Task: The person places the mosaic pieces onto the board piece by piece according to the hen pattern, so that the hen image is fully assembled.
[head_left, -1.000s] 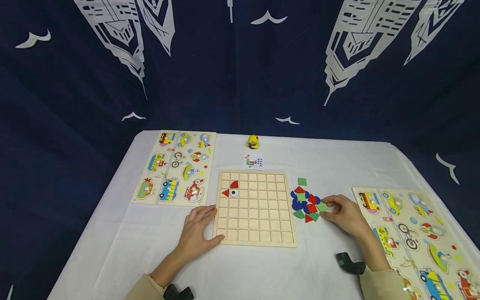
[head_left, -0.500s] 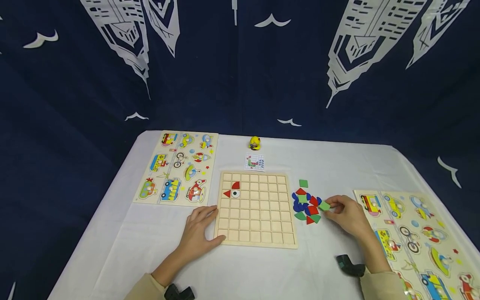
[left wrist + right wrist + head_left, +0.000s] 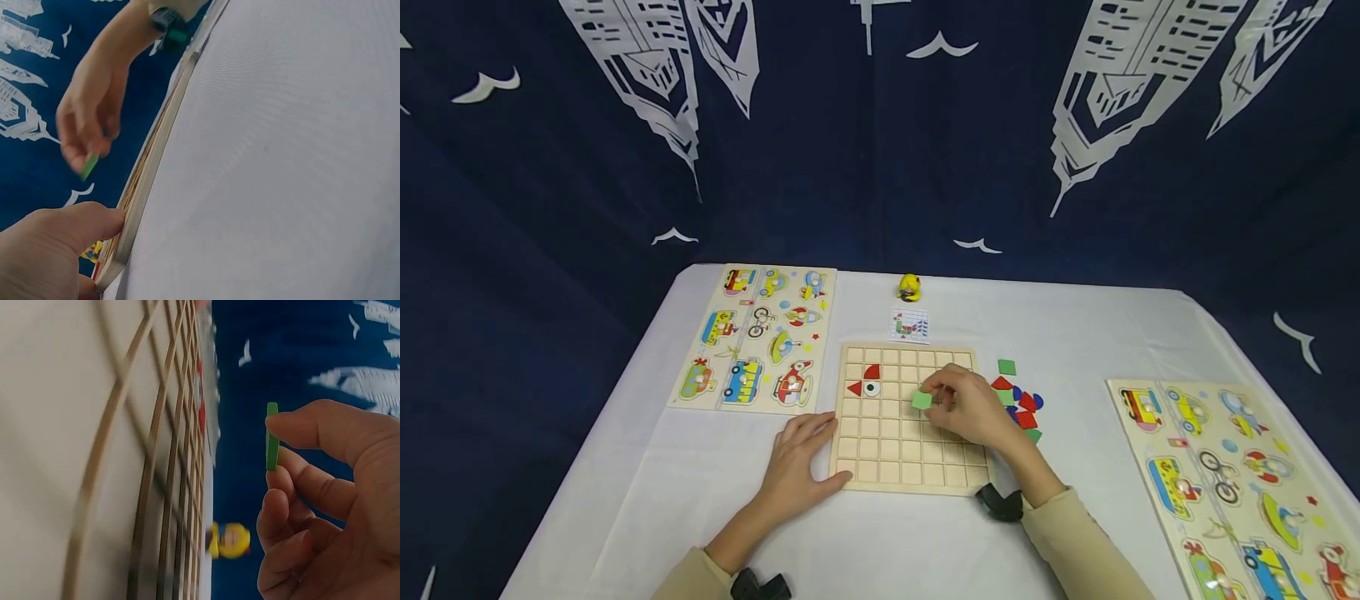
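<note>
My right hand [image 3: 966,406] pinches a light green square tile [image 3: 921,400] between thumb and fingers, above the middle of the wooden grid board [image 3: 910,475]. In the right wrist view the green tile [image 3: 272,437] is seen edge-on, raised off the grid. My left hand [image 3: 801,462] rests at the board's left edge, thumb at the near left corner; the left wrist view shows its thumb [image 3: 94,225] against the wooden rim. Three pieces sit in the upper left cells: a red quarter-round [image 3: 872,372], a red triangle [image 3: 855,388] and a white tile with a black dot [image 3: 871,389].
Right of the board lies a pile of red, blue and green pieces [image 3: 1027,420], partly behind the right hand, with a green square [image 3: 1007,367] apart. A pattern card [image 3: 909,325] and yellow duck figure [image 3: 909,287] stand beyond. Vehicle puzzle boards lie left [image 3: 752,342] and right [image 3: 1217,467].
My right hand has carried the green square tile leftward from beside the pile to over the board. The left hand has stayed at the board's edge.
</note>
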A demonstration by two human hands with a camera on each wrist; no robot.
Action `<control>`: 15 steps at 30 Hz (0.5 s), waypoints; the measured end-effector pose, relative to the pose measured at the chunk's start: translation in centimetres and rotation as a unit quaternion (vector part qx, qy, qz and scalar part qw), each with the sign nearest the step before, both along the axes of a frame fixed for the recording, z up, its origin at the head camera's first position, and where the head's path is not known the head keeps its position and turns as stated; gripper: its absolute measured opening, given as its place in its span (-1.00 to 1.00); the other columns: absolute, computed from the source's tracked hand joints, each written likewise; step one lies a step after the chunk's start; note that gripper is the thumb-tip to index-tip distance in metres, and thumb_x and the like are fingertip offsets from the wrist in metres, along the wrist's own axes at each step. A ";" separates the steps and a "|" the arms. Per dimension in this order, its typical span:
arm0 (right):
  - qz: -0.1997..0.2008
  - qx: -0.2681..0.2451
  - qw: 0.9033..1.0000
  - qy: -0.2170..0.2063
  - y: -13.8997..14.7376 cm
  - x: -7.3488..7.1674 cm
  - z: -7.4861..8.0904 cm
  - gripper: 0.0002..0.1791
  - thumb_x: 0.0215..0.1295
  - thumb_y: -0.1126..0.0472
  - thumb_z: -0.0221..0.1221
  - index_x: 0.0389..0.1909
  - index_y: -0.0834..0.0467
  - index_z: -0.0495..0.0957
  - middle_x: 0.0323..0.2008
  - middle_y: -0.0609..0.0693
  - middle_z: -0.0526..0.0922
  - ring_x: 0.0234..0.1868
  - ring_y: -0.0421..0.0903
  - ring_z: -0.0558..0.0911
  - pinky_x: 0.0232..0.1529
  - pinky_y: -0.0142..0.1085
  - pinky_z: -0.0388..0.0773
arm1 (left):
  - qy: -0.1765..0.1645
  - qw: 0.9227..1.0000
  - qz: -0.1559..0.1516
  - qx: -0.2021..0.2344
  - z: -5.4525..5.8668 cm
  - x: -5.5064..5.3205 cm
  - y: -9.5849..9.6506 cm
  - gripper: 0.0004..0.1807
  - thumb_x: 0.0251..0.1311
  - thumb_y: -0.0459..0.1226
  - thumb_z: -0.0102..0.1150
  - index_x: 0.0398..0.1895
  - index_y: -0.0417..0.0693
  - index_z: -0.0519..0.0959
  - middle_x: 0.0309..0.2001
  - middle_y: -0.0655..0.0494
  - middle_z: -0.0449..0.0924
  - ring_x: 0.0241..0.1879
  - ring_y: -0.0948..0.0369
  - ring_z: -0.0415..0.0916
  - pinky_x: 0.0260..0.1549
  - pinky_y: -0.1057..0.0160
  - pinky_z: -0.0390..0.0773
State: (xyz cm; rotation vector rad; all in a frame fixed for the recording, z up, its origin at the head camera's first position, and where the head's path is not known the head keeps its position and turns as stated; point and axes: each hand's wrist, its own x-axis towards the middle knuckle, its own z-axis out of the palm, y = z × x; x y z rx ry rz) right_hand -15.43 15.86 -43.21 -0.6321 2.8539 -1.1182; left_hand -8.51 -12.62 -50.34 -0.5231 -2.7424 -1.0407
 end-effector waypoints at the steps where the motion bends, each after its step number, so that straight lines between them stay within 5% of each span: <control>1: 0.008 0.001 1.000 -0.004 -1.0 -0.2 0.0 -0.73 -0.06 0.31 0.42 -0.27 0.12 0.66 -0.37 -0.06 0.59 -0.43 -0.21 0.46 -0.39 -0.39 0.41 | 0.001 1.000 -0.001 0.000 0.0 0.0 0.0 -0.18 -0.16 -0.06 0.52 0.23 -0.24 0.51 0.29 0.05 0.46 0.27 0.05 0.25 0.16 -0.03 0.25; 7: 0.049 0.017 0.999 -0.011 -4.7 -1.6 -0.3 -0.75 -0.06 0.28 0.43 -0.29 0.11 0.66 -0.38 -0.07 0.60 -0.44 -0.23 0.48 -0.38 -0.40 0.41 | 0.003 1.000 -0.004 -0.004 -0.1 -0.1 0.0 -0.17 -0.16 -0.04 0.51 0.23 -0.23 0.51 0.29 0.07 0.47 0.27 0.05 0.25 0.18 -0.05 0.25; 15: 0.079 0.035 0.996 -0.017 -6.3 -2.2 -1.2 -0.77 -0.02 0.28 0.42 -0.30 0.14 0.64 -0.37 -0.04 0.62 -0.43 -0.22 0.50 -0.35 -0.42 0.42 | 0.005 1.000 -0.002 -0.011 -0.1 -0.1 -0.1 -0.18 -0.15 -0.03 0.51 0.23 -0.22 0.52 0.29 0.07 0.46 0.28 0.05 0.25 0.17 -0.03 0.26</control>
